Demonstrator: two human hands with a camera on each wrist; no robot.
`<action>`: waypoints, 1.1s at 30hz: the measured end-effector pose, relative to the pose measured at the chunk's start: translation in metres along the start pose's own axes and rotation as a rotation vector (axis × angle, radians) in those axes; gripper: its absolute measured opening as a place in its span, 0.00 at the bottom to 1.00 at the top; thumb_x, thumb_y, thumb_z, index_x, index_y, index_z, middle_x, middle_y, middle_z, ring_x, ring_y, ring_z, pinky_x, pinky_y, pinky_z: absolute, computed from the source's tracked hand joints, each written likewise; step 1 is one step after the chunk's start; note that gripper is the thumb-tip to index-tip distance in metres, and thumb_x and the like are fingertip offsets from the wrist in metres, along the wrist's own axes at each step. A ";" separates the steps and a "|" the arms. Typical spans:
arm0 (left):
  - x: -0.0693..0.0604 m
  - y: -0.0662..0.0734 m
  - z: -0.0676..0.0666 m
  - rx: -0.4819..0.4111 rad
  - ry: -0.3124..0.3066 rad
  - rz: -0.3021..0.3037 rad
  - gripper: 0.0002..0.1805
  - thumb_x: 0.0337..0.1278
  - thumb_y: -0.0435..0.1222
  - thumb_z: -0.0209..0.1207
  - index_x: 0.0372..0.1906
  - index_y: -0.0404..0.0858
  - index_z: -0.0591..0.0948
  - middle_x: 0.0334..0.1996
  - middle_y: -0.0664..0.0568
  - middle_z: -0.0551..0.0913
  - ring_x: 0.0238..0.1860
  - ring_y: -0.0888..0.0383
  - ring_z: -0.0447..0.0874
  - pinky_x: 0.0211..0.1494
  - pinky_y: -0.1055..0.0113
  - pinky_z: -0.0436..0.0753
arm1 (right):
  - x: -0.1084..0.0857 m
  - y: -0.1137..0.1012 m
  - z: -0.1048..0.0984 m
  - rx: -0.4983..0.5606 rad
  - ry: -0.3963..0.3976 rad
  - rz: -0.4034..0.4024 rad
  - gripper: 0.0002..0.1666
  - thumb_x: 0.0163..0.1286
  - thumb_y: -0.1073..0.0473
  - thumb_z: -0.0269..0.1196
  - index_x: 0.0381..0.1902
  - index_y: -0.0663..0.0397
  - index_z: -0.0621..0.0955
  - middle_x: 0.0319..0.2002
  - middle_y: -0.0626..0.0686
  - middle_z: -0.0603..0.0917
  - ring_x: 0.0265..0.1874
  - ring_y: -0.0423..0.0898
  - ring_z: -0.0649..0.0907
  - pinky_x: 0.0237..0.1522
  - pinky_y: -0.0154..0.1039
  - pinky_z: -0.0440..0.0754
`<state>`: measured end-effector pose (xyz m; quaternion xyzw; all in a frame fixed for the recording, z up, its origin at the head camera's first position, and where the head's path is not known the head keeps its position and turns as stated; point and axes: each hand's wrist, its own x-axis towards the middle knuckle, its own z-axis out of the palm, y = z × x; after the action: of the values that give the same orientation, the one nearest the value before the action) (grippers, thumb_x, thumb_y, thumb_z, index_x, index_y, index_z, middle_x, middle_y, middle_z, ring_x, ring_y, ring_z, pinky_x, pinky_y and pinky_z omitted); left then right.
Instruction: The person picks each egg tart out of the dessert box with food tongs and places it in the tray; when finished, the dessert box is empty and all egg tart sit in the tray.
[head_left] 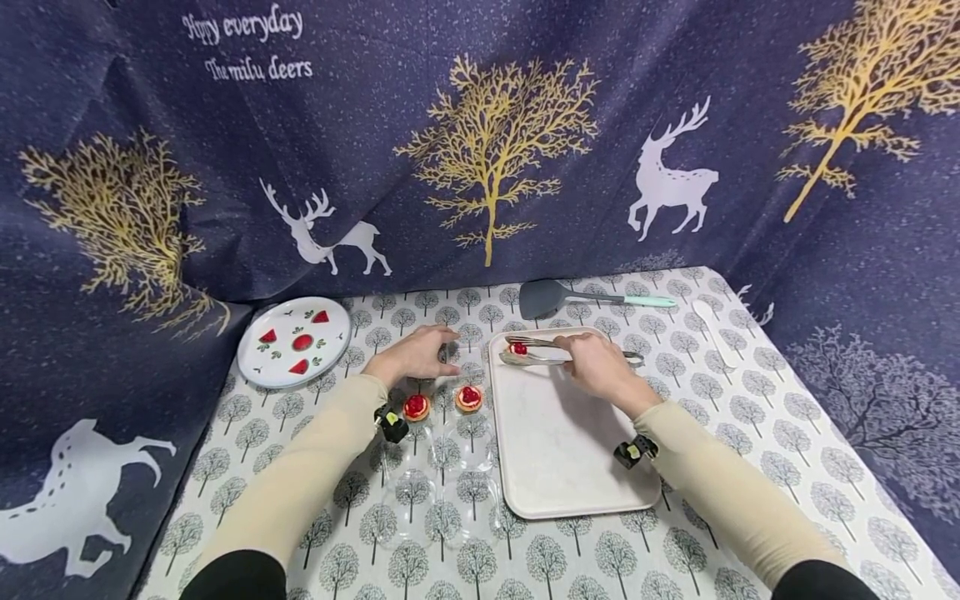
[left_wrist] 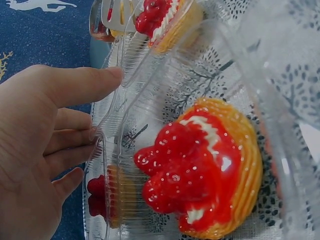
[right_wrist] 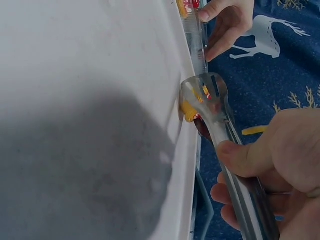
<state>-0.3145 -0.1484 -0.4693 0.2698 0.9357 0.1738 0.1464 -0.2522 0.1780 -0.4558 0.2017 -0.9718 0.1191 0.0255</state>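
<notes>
A clear plastic container holds fruit tarts; in the left wrist view, a large red-topped tart shows inside it. My left hand grips the container's far edge, thumb on the rim and fingers behind. My right hand holds metal tongs over the white tray. Between the tong tips, at the tray's far left corner, is a small tart, partly covered by the metal in the right wrist view.
A round plate with watermelon pictures stands at the far left. Behind the tray lies a grey spatula with a mint handle. A white utensil lies at the right. A dark blue cloth hangs behind the table.
</notes>
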 end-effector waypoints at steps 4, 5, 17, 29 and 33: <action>0.000 0.001 0.000 0.007 -0.003 -0.003 0.41 0.54 0.50 0.67 0.71 0.40 0.68 0.73 0.42 0.62 0.73 0.42 0.59 0.76 0.47 0.58 | -0.001 0.001 -0.001 0.017 -0.020 -0.029 0.26 0.55 0.66 0.70 0.54 0.53 0.79 0.39 0.59 0.87 0.34 0.57 0.85 0.29 0.53 0.87; 0.000 0.001 0.000 0.007 -0.005 -0.005 0.41 0.53 0.50 0.67 0.71 0.40 0.68 0.73 0.42 0.61 0.73 0.42 0.59 0.76 0.46 0.58 | -0.002 0.001 -0.002 0.026 -0.027 -0.029 0.28 0.54 0.65 0.70 0.55 0.54 0.79 0.41 0.59 0.87 0.36 0.57 0.85 0.32 0.54 0.87; 0.000 0.000 -0.002 0.019 -0.029 -0.009 0.43 0.55 0.51 0.66 0.72 0.40 0.65 0.74 0.41 0.59 0.74 0.42 0.56 0.76 0.46 0.57 | -0.006 0.000 -0.010 0.055 -0.011 -0.059 0.33 0.56 0.64 0.70 0.62 0.53 0.76 0.54 0.60 0.83 0.52 0.62 0.81 0.48 0.61 0.83; -0.010 0.005 -0.008 0.055 0.008 0.033 0.43 0.57 0.51 0.64 0.74 0.39 0.62 0.75 0.43 0.58 0.75 0.44 0.54 0.78 0.46 0.54 | -0.010 -0.020 -0.022 0.053 -0.016 -0.134 0.35 0.56 0.66 0.69 0.63 0.55 0.76 0.54 0.59 0.84 0.50 0.60 0.84 0.56 0.58 0.80; -0.014 0.006 -0.009 0.053 0.022 0.050 0.42 0.56 0.50 0.65 0.72 0.39 0.64 0.74 0.42 0.60 0.75 0.44 0.56 0.77 0.46 0.55 | -0.010 -0.024 -0.023 0.054 -0.017 -0.155 0.34 0.57 0.64 0.69 0.63 0.55 0.76 0.54 0.58 0.84 0.49 0.59 0.84 0.55 0.57 0.81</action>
<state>-0.3037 -0.1543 -0.4562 0.2952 0.9345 0.1555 0.1243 -0.2333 0.1656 -0.4290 0.2779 -0.9500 0.1410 0.0207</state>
